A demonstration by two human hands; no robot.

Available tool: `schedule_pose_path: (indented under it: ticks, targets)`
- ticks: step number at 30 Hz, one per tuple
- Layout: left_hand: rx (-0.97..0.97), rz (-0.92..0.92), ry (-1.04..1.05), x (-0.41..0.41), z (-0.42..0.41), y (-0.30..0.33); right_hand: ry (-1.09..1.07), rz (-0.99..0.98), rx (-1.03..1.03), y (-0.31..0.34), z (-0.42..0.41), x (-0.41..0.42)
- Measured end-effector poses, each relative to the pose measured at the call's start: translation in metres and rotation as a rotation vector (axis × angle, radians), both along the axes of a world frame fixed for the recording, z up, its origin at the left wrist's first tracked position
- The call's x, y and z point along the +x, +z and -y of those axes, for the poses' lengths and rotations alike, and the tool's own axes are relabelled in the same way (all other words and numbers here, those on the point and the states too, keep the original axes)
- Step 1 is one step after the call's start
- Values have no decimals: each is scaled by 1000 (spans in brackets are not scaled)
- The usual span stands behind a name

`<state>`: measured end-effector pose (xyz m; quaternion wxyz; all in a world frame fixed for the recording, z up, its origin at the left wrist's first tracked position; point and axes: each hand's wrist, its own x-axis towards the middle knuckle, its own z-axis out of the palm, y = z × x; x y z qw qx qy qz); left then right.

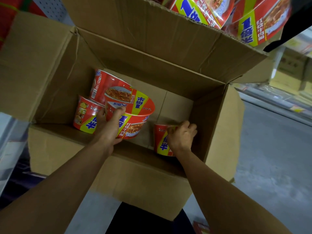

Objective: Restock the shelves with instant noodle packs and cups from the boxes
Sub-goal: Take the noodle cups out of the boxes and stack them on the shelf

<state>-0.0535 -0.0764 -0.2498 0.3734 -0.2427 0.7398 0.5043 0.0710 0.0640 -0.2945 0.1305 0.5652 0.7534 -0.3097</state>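
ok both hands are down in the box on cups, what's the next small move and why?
Probably lift both hands straight up out of the cardboard box. The left hand already grips a noodle cup, the right hand has closed on the cup by the near right wall, and the box walls rule out a sideways exit.

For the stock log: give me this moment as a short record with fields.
container: open cardboard box on the floor, flaps spread
cups in box: four red instant noodle cups visible, lying on their sides or tilted
left hand: left hand grips the large front cup at the box's left
right hand: right hand closed on a lone cup at the near right wall
box floor: bare cardboard in the middle and far right
already shelved: more red cups at top right, above the box
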Motion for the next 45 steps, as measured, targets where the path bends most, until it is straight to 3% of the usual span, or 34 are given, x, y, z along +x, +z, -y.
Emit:
schedule_pose_path:
  ticks: [7, 18, 21, 31, 45]
  targets:
    - [42, -3, 30, -5, -4, 14, -11, 13, -62, 3, 7, 7]
    - [27, 1, -7, -9, -5, 11, -485, 79, -388, -10, 3, -8]
    - [18, 12, -9, -5, -3, 4, -440, 49, -377, -13, 6, -7]
    - [17, 15, -23, -4, -7, -3, 23, -101, -358, -18, -1, -19]
    - [26, 4, -6, -6, -3, -4, -128, 113, -409, -18, 16, -18]
